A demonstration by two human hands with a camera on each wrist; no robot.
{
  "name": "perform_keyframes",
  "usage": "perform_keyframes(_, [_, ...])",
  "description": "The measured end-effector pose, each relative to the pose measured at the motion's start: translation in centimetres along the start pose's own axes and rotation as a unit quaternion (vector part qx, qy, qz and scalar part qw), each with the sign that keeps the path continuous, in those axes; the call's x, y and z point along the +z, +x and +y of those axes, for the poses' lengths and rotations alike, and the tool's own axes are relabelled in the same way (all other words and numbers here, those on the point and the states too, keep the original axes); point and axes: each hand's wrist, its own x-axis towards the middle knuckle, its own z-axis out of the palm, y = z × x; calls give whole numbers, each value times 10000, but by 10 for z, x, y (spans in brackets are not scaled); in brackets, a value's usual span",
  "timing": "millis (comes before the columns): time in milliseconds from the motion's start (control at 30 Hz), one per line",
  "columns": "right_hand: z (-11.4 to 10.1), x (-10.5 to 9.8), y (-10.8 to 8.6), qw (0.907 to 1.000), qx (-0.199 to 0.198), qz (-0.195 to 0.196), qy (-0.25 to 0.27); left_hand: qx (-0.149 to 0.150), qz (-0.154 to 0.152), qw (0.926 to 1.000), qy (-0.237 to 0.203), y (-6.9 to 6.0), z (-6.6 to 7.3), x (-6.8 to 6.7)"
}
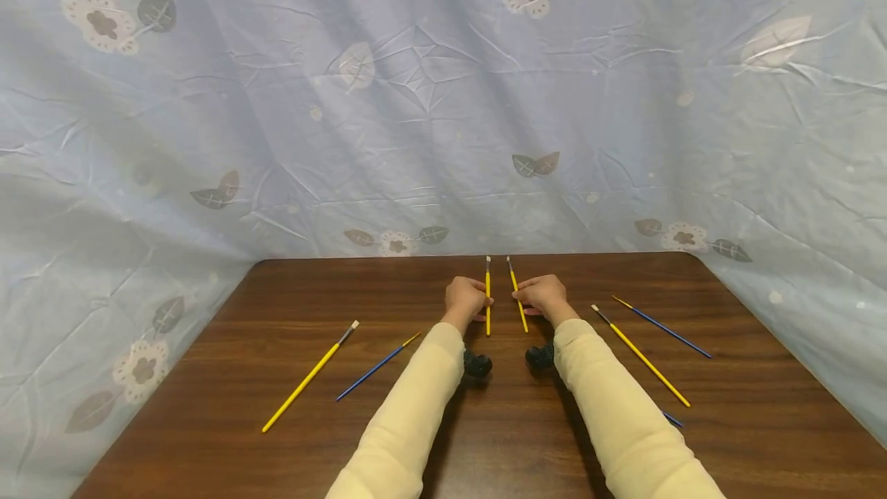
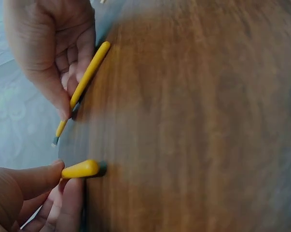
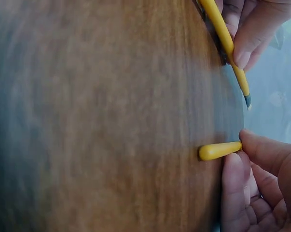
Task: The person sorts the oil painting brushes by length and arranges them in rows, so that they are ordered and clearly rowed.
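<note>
Near the table's back edge, my left hand (image 1: 466, 300) pinches a yellow paintbrush (image 1: 488, 306) between thumb and fingers. My right hand (image 1: 544, 297) pinches another yellow paintbrush (image 1: 519, 305) a short way to the right. Both brushes have their bristles toward the curtain; the right one tilts slightly, and they do not touch. In the left wrist view, the left hand's brush (image 2: 81, 169) shows its rounded handle end, close to the table surface. The right wrist view shows the right hand's brush (image 3: 219, 150) in the same way.
On the left lie a long yellow brush (image 1: 310, 376) and a blue brush (image 1: 378, 366). To the right lie another yellow brush (image 1: 640, 356), a blue brush (image 1: 662, 327) and a blue handle (image 1: 672, 419) partly under the sleeve. A patterned curtain (image 1: 430, 137) hangs behind the table (image 1: 513, 437).
</note>
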Motion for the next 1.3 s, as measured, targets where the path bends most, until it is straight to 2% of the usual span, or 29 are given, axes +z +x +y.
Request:
perform_keyframes(300, [-3,0,-8,9999,27,93,30,133,41,9999,90,-3,1,0])
perform_keyframes(700, [-7,2,-14,9997,63,236,70,125,46,9998,165,-4,0,1])
perform_keyframes(1300, [-5,2,-13,9998,-121,126,61,100,122,9999,35,-2,-2,3])
